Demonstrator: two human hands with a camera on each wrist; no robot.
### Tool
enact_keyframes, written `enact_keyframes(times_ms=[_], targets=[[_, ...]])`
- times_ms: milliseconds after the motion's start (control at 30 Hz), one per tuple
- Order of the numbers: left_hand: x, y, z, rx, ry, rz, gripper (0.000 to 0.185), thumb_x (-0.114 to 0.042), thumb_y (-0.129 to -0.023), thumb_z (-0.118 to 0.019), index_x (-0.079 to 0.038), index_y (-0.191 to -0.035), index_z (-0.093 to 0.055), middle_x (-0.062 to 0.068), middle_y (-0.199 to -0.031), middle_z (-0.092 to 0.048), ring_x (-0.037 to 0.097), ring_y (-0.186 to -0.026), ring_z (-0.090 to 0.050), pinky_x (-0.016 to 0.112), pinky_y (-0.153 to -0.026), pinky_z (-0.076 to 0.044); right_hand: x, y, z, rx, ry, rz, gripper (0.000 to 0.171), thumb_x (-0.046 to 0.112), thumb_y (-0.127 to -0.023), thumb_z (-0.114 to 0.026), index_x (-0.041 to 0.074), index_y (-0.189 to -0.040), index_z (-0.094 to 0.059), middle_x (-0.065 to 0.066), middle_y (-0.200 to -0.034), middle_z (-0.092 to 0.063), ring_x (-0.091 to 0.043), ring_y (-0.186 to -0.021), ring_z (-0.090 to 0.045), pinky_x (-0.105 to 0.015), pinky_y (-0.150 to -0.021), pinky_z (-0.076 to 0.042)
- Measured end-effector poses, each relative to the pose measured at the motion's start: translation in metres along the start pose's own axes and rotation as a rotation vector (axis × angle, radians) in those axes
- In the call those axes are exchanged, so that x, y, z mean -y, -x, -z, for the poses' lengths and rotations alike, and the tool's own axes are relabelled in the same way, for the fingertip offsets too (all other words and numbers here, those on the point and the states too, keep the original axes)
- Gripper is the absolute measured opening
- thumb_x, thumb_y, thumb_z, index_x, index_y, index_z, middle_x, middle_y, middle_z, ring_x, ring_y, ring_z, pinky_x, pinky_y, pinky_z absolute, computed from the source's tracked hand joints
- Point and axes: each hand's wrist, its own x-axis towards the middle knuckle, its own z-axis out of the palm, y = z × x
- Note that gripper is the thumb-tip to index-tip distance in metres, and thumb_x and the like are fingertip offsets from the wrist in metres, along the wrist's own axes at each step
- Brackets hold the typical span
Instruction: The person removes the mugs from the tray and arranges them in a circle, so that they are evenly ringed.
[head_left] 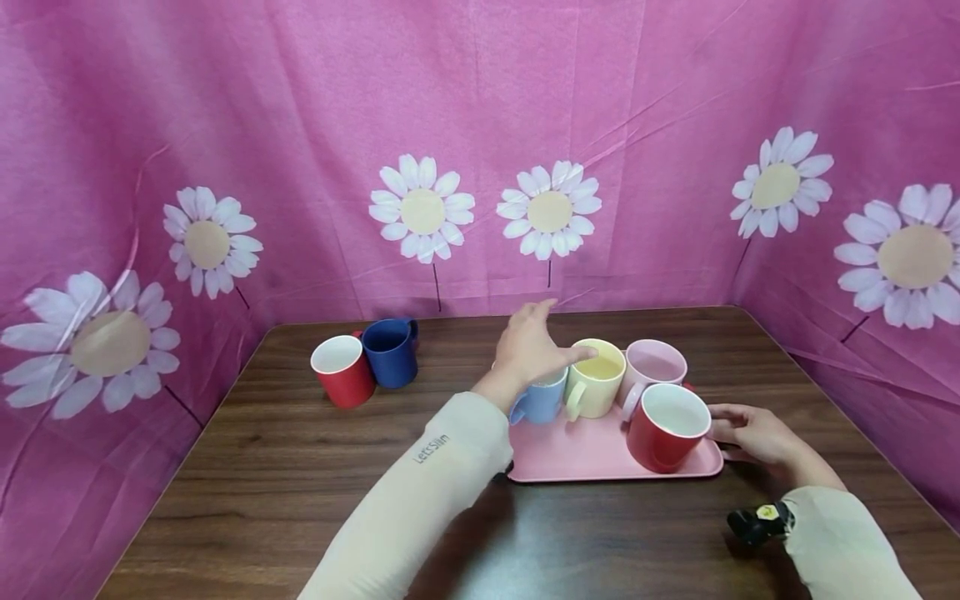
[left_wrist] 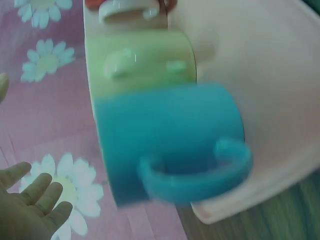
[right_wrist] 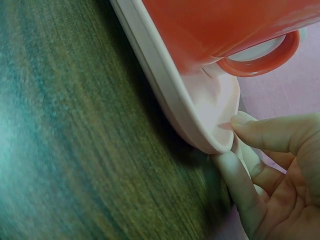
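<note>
My left hand [head_left: 531, 346] hovers over the light blue mug [head_left: 542, 404], fingers spread and holding nothing. In the left wrist view the fingers [left_wrist: 37, 192] are apart from that mug. My right hand [right_wrist: 280, 175] pinches the right end of a pink tray [right_wrist: 167, 95] between thumb and fingers. Standing on the tray [head_left: 577, 458] are the light blue mug, a pale yellow mug [head_left: 592, 400], a pink mug [head_left: 660, 360] and, at the front right, a red mug [head_left: 656, 442] with a white inside. The left end of the tray is partly hidden by my left forearm.
Another red mug [head_left: 347, 383] and a dark blue mug [head_left: 392, 362] stand side by side on the wooden table [head_left: 262, 500], back left. A pink cloth [head_left: 315, 125] with printed daisies hangs behind and along both sides. A black wrist device [head_left: 759, 523] is on my right wrist.
</note>
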Motion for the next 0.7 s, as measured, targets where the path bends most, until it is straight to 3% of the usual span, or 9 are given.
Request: enact_keyframes(times_ms=[400, 533, 700], targets=[[-0.043, 0.013, -0.038, 0.06, -0.064, -0.066, 0.091, -0.063, -0.064, -0.077, -0.023, -0.139, -0.047, -0.003, -0.128, -0.051, 0.014, -0.113, -0.049, 0.026, -0.086, -0.044, 0.002, 0.001, -0.001, -0.008, -0.003, -0.006, 0.056, 0.008, -0.093, -0.06, -0.021, -0.131, -0.031, -0.009, -0.102, -0.065, -0.009, -0.085, -0.063, -0.035, -0.074, -0.055], [-0.053, 0.02, -0.049, 0.076, -0.113, -0.123, 0.09, -0.068, -0.065, -0.073, -0.022, -0.138, -0.048, -0.004, -0.125, -0.053, 0.012, -0.113, -0.049, 0.024, -0.09, -0.042, 0.002, 0.002, -0.001, -0.011, 0.004, -0.009, 0.057, 0.008, -0.093, -0.06, -0.021, -0.132, -0.03, -0.012, -0.104, -0.065, -0.011, -0.086, -0.063, -0.036, -0.075, -0.055], [-0.064, 0.028, -0.06, 0.106, -0.115, -0.146, 0.085, -0.069, -0.063, -0.073, -0.026, -0.133, -0.051, -0.007, -0.119, -0.054, 0.007, -0.107, -0.051, 0.022, -0.086, -0.043, 0.002, 0.002, 0.0, -0.011, 0.014, -0.017, 0.056, 0.009, -0.093, -0.06, -0.021, -0.132, -0.031, -0.012, -0.106, -0.064, -0.011, -0.086, -0.062, -0.036, -0.075, -0.055]])
